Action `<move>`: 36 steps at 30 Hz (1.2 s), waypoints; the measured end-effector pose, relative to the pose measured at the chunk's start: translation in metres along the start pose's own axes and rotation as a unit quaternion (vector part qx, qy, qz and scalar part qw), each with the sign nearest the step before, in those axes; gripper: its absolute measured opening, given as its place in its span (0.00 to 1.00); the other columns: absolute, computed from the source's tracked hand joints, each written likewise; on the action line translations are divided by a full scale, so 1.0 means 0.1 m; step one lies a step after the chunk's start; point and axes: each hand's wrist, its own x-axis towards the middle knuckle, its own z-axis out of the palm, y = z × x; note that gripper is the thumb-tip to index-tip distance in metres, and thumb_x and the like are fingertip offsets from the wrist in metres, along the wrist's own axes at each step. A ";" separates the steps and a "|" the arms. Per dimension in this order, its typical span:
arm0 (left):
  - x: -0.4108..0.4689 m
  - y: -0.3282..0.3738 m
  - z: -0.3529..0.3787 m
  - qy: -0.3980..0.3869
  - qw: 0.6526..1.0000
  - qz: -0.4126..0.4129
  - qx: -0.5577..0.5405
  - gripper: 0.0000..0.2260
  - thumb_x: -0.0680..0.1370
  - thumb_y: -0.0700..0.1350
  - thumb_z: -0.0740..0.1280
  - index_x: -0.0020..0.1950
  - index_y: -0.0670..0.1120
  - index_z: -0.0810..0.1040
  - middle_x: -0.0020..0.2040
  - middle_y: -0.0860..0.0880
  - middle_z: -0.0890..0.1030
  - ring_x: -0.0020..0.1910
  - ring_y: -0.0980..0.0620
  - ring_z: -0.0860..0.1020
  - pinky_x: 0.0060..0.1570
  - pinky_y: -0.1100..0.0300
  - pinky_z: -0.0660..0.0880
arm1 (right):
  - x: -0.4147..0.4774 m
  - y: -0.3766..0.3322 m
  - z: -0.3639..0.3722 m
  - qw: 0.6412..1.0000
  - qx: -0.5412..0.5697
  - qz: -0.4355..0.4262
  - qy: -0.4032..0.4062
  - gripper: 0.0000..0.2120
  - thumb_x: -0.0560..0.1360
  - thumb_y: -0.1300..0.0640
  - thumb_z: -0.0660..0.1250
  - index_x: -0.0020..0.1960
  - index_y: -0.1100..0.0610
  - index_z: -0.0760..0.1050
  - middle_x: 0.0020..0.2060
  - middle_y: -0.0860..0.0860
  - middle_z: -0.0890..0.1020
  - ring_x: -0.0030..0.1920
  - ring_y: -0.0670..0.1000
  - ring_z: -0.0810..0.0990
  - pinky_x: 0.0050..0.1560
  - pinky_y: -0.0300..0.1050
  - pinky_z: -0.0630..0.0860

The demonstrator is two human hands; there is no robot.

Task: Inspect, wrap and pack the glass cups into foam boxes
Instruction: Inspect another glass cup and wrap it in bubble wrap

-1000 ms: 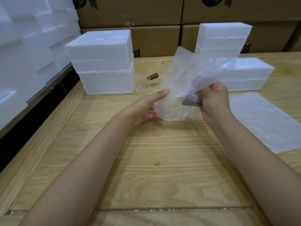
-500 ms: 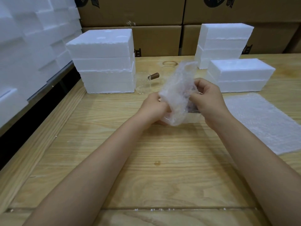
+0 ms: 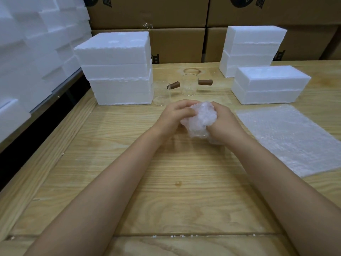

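Pale wooden table (image 3: 166, 200) backed by stacked cardboard cartons (image 3: 177, 45), foam boxes (image 3: 118, 71) along it; left hand (image 3: 173, 119) and right hand (image 3: 225, 122) both clenched around a bubble-wrapped cup (image 3: 201, 119).

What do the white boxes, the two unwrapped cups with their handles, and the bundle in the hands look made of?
Foam boxes: expanded polystyrene by the look, matte white, crumbly seams. Cups: clear glass, see-through walls. Handles: brown, matte, probably wood. Bundle: bubble wrap, translucent, glossy, pimpled film.
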 end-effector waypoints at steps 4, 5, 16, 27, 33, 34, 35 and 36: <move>-0.02 0.01 0.04 -0.049 0.998 -0.032 -0.006 0.12 0.79 0.41 0.65 0.62 0.44 0.75 0.51 0.50 0.81 0.45 0.56 0.81 0.38 0.65 0.77 | 0.02 0.04 0.02 0.995 -0.078 -0.018 0.061 0.03 0.73 0.53 0.66 0.43 0.50 0.73 0.39 0.46 0.80 0.36 0.46 0.77 0.30 0.39 0.72; -0.01 0.00 0.05 -0.043 0.999 -0.027 0.013 0.12 0.79 0.40 0.66 0.62 0.44 0.75 0.51 0.49 0.81 0.46 0.55 0.81 0.39 0.65 0.78 | 0.02 0.05 0.03 0.996 -0.060 -0.018 0.061 0.03 0.73 0.52 0.67 0.43 0.50 0.73 0.38 0.46 0.80 0.36 0.45 0.77 0.27 0.37 0.72; 0.05 -0.14 0.09 0.129 0.981 0.034 0.140 0.20 0.71 0.32 0.62 0.46 0.59 0.77 0.43 0.56 0.82 0.43 0.56 0.81 0.39 0.64 0.79 | -0.07 -0.03 -0.04 0.988 0.106 0.005 -0.114 0.13 0.75 0.50 0.68 0.57 0.50 0.73 0.43 0.47 0.84 0.43 0.48 0.84 0.44 0.41 0.79; -0.01 -0.17 0.25 0.047 0.992 -0.001 0.116 0.31 0.64 0.48 0.67 0.67 0.55 0.69 0.56 0.50 0.78 0.53 0.51 0.80 0.53 0.57 0.77 | -0.08 -0.01 0.02 0.989 0.011 -0.043 0.143 0.14 0.69 0.65 0.63 0.45 0.45 0.71 0.35 0.43 0.77 0.32 0.41 0.76 0.22 0.27 0.65; 0.06 -0.22 0.23 0.143 0.981 -0.001 0.133 0.12 0.73 0.37 0.67 0.46 0.55 0.72 0.42 0.55 0.80 0.40 0.55 0.79 0.37 0.67 0.76 | -0.12 -0.02 0.10 0.993 0.017 -0.087 0.076 0.22 0.69 0.63 0.67 0.59 0.48 0.71 0.47 0.44 0.79 0.42 0.39 0.78 0.37 0.28 0.71; 0.07 -0.23 0.22 0.160 0.979 -0.002 0.124 0.12 0.73 0.36 0.67 0.45 0.54 0.72 0.42 0.53 0.80 0.41 0.53 0.79 0.41 0.62 0.78 | -0.12 -0.01 0.13 0.993 -0.005 -0.095 0.071 0.25 0.69 0.61 0.68 0.64 0.49 0.69 0.52 0.45 0.78 0.49 0.43 0.77 0.45 0.33 0.73; 0.07 -0.23 0.20 0.175 0.978 0.000 0.113 0.12 0.72 0.35 0.67 0.46 0.53 0.73 0.43 0.52 0.81 0.43 0.51 0.80 0.44 0.57 0.80 | -0.13 -0.01 0.16 0.993 -0.024 -0.095 0.071 0.27 0.70 0.59 0.68 0.68 0.50 0.66 0.56 0.47 0.76 0.53 0.47 0.76 0.51 0.39 0.73; 0.07 -0.23 0.19 0.189 0.977 0.002 0.103 0.11 0.72 0.35 0.66 0.48 0.50 0.74 0.44 0.51 0.81 0.44 0.49 0.80 0.47 0.52 0.80 | -0.13 0.00 0.18 0.993 -0.039 -0.088 0.075 0.29 0.70 0.57 0.68 0.69 0.50 0.64 0.57 0.48 0.76 0.54 0.48 0.76 0.53 0.43 0.73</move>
